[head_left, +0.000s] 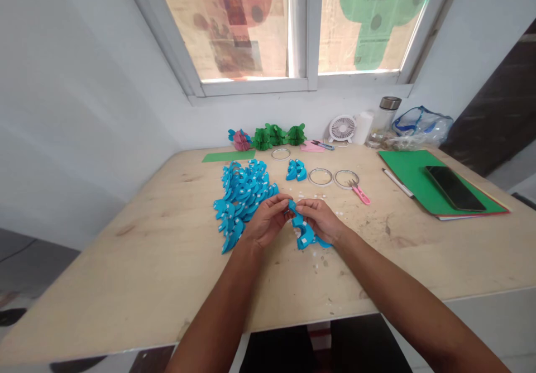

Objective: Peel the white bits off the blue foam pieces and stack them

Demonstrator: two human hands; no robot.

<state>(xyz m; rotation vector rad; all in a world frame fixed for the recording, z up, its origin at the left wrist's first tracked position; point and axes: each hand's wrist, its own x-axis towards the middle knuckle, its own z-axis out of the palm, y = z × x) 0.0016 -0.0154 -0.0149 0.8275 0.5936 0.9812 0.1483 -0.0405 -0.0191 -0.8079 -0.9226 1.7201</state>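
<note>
Between both hands, above the middle of the table, is a small blue paper piece (pixel 292 206). My left hand (pixel 270 216) pinches its left side, and my right hand (pixel 318 216) pinches its right side with thumb and fingers. Just below them lie more blue paper cutouts (pixel 305 237) with small white squares on them, partly hidden by my right hand. To the left spreads a large pile of similar blue cutouts (pixel 245 189), many bearing white squares. A smaller blue stack (pixel 296 170) lies beyond my hands.
Rolls of tape (pixel 320 177) and pink-handled snips (pixel 360 192) lie behind my right hand. Green paper figures (pixel 274 135), a pink one (pixel 242 140), a small fan (pixel 342 129) and a bottle (pixel 385 117) line the wall. A phone (pixel 455 187) rests on green sheets (pixel 406 166) beside a pen (pixel 397 182).
</note>
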